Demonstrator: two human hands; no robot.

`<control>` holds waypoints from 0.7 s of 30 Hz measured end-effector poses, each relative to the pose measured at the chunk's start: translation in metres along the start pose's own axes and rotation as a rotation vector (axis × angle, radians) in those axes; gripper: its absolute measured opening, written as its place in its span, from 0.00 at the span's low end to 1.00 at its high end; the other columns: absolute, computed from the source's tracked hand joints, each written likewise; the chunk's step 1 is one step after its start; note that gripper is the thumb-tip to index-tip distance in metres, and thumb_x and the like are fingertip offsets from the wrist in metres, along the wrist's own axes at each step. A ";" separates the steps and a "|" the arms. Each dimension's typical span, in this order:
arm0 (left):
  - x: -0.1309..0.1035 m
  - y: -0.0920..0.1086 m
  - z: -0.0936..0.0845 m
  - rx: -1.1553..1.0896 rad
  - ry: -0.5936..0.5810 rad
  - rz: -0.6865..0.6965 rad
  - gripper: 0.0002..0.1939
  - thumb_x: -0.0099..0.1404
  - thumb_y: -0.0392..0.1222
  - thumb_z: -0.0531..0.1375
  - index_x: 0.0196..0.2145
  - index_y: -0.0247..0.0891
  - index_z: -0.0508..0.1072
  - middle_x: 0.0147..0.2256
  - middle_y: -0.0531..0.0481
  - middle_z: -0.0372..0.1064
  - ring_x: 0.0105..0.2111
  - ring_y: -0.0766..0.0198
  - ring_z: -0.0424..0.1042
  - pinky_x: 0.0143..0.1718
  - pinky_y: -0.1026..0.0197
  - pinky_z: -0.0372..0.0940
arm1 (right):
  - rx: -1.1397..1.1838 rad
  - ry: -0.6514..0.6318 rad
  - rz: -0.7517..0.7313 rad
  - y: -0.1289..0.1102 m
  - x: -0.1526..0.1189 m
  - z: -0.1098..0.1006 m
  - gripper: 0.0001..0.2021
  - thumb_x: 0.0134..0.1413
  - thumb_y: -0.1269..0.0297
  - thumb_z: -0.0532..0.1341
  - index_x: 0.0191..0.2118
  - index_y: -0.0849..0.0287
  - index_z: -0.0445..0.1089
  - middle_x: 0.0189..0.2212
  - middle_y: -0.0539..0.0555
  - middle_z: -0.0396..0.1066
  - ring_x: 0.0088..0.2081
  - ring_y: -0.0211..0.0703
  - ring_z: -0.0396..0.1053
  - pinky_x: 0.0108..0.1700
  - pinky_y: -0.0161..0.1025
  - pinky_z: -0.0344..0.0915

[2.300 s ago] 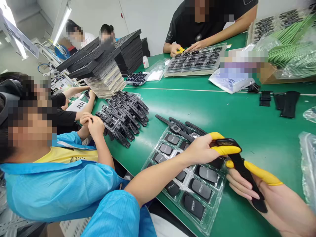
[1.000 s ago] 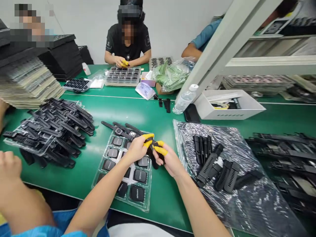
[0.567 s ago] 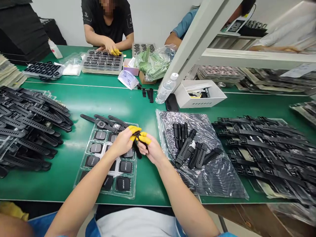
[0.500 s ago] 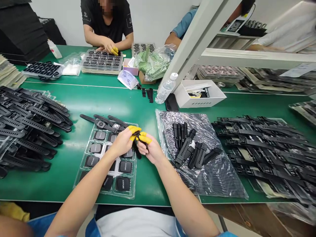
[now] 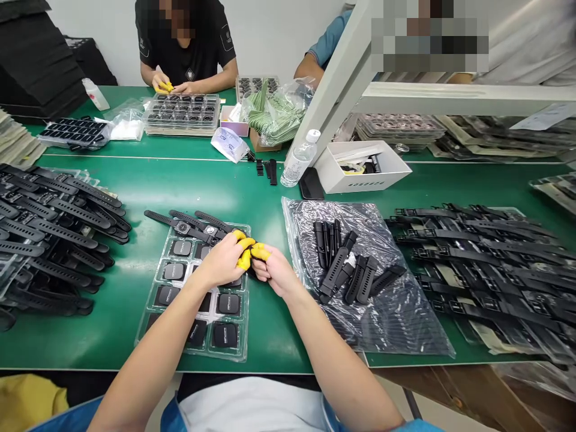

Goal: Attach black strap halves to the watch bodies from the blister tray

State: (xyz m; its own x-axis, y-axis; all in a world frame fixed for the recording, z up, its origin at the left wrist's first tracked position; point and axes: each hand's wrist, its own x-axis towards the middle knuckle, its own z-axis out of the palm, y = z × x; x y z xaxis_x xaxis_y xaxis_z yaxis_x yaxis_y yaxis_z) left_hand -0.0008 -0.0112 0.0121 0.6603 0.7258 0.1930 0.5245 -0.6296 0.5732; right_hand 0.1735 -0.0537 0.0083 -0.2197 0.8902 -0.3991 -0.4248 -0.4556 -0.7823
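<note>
Over the right side of a clear plastic tray (image 5: 240, 336), my hands meet with yellow covers on some fingertips. My left hand (image 5: 227, 258) is closed on a black watch, mostly hidden by the fingers. My right hand (image 5: 270, 264) pinches a black watch strap (image 5: 252, 273) against it; the joint between the two is covered. Square black watch bodies (image 5: 228, 303) sit in the tray's pockets. Across its far end lie several watches with straps (image 5: 191, 230), undersides up.
Loose straps (image 5: 333, 270) lie on a plastic bag (image 5: 400, 324) at right. Piles of strapped watches (image 5: 58, 210) stand at far left and right (image 5: 486, 258). Beyond are a bottle (image 5: 299, 159), a white box (image 5: 366, 180), a slanted post (image 5: 337, 78) and a co-worker (image 5: 189, 54).
My fingers have closed in tighter around the watch and strap, hiding more of them; both hands stay in about the same place. The co-worker's yellow-tipped hand has moved left.
</note>
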 end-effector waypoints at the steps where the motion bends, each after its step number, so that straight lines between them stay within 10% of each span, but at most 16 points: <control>1: 0.000 0.000 -0.001 -0.002 -0.009 0.002 0.22 0.68 0.33 0.54 0.58 0.36 0.73 0.52 0.38 0.71 0.56 0.50 0.71 0.61 0.48 0.70 | -0.014 -0.001 0.000 0.000 0.000 0.000 0.17 0.51 0.55 0.69 0.31 0.54 0.60 0.14 0.38 0.53 0.15 0.28 0.42 0.17 0.29 0.42; 10: -0.001 0.001 -0.010 -0.232 0.034 0.014 0.24 0.72 0.37 0.55 0.64 0.35 0.67 0.59 0.37 0.70 0.59 0.52 0.72 0.63 0.50 0.69 | -0.092 -0.024 -0.165 -0.004 -0.004 -0.001 0.20 0.55 0.45 0.70 0.34 0.54 0.64 0.15 0.40 0.57 0.16 0.31 0.48 0.20 0.32 0.52; 21: -0.006 -0.023 -0.042 -0.485 0.293 -0.218 0.29 0.70 0.42 0.62 0.67 0.39 0.63 0.51 0.42 0.77 0.51 0.56 0.78 0.56 0.52 0.73 | -0.778 0.048 -0.389 -0.011 -0.003 -0.024 0.17 0.65 0.46 0.62 0.45 0.56 0.74 0.30 0.50 0.71 0.30 0.41 0.65 0.33 0.40 0.62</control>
State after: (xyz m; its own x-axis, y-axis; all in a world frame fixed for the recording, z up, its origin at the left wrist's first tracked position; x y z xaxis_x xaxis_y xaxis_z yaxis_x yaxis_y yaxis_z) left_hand -0.0395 0.0101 0.0308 0.3537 0.9132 0.2021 0.2803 -0.3097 0.9086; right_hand 0.1999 -0.0519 0.0065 -0.1389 0.9894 -0.0415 0.2625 -0.0036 -0.9649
